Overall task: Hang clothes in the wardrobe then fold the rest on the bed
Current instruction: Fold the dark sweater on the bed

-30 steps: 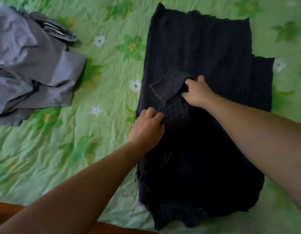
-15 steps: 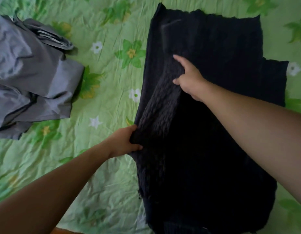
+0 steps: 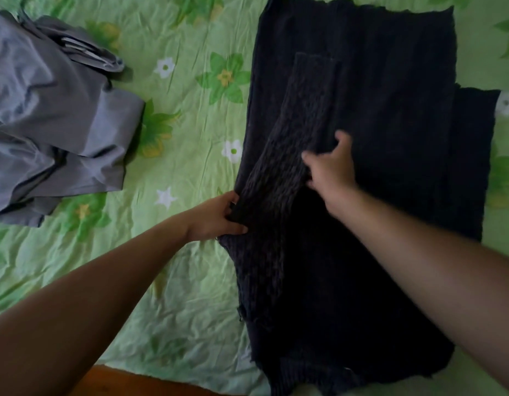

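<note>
**Item:** dark knit sweater (image 3: 390,252), spread flat on the bed, right of centre in view, hem end nearest the viewer. A lower dark layer juts out past its right edge.

**Sleeve** (image 3: 302,124): turned in over the body. It runs diagonally from the left edge up to a square cuff near top-centre. The knit is rucked along the lower half and the fold line isn't crisp.

**Hands:**
- The left hand (image 3: 219,218) has fingers and thumb curled round the fabric at the sweater's left edge, where the sleeve starts. This is a pinch grip.
- The right hand (image 3: 330,170) is palm down on the sleeve at approx. mid-length, fingers part-bent. The view is blurred, so I can't tell whether it presses flat or nips the sleeve's edge.

**Step, as judged:** squaring the sleeve fold. The body fold is not yet begun.

**Recs:**
- Use the left hand as an anchor only. Pulling would prob. stretch a loose knit.
- Sweep the right hand flat toward the cuff to push out the rucks.
- Bring the sleeve parallel w/ the side edge, cuff inside the outline.
- Match the far side before folding hem to collar.

**Risk:** a bulky diagonal sleeve gives a lumpy, lopsided stack.

**Surroundings:** the green floral sheet (image 3: 176,267) is creased and may drag the knit. A grey garment (image 3: 56,124) lies heaped at far left, well apart from the sweater. A wooden edge (image 3: 127,381) shows at the bottom.
</note>
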The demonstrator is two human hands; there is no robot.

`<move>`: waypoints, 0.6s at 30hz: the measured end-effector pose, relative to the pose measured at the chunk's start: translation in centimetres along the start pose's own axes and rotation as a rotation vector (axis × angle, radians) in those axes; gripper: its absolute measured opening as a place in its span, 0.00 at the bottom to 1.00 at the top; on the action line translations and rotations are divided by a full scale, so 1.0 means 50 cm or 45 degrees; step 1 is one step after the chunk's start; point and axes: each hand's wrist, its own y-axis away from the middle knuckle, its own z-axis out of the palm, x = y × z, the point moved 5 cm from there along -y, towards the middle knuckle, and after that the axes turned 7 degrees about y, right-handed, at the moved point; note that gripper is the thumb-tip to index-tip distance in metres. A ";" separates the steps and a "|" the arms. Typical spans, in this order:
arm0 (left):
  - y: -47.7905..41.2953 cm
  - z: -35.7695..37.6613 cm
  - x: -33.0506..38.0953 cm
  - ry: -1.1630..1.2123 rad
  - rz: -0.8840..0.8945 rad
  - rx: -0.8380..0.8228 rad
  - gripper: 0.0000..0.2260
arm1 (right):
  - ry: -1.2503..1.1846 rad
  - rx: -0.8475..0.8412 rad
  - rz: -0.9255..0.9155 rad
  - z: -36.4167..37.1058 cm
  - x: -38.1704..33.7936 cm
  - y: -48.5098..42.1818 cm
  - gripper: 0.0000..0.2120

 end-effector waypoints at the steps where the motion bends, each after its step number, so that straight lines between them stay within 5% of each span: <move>1: 0.003 0.001 -0.003 -0.009 -0.001 0.044 0.17 | 0.048 -0.036 0.052 0.008 0.042 0.045 0.31; 6: 0.019 0.013 -0.016 0.049 0.003 0.137 0.16 | 0.240 -0.509 0.409 0.065 0.244 0.291 0.12; 13: 0.042 -0.008 -0.041 -0.262 -0.002 0.151 0.23 | 0.435 -0.815 0.279 0.151 0.303 0.420 0.16; 18: 0.063 0.006 -0.032 -0.528 0.107 0.375 0.33 | 0.888 -0.755 0.020 0.157 0.283 0.417 0.18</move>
